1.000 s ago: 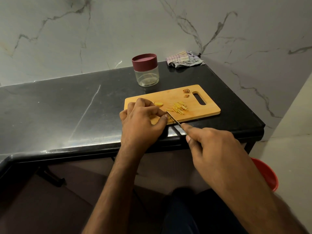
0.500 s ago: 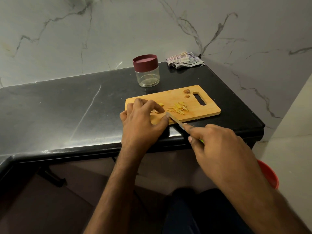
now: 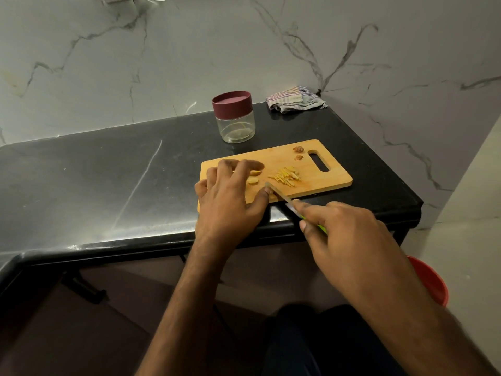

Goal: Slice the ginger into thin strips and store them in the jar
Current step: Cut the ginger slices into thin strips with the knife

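The left hand (image 3: 230, 196) pins ginger (image 3: 253, 181) with fingers apart; the right hand (image 3: 349, 234) grips the knife (image 3: 279, 195); still cutting, next slice thin.

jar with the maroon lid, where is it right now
In the head view the jar stands upright on the black counter, just behind the cutting board, left of the folded cloth by the wall.
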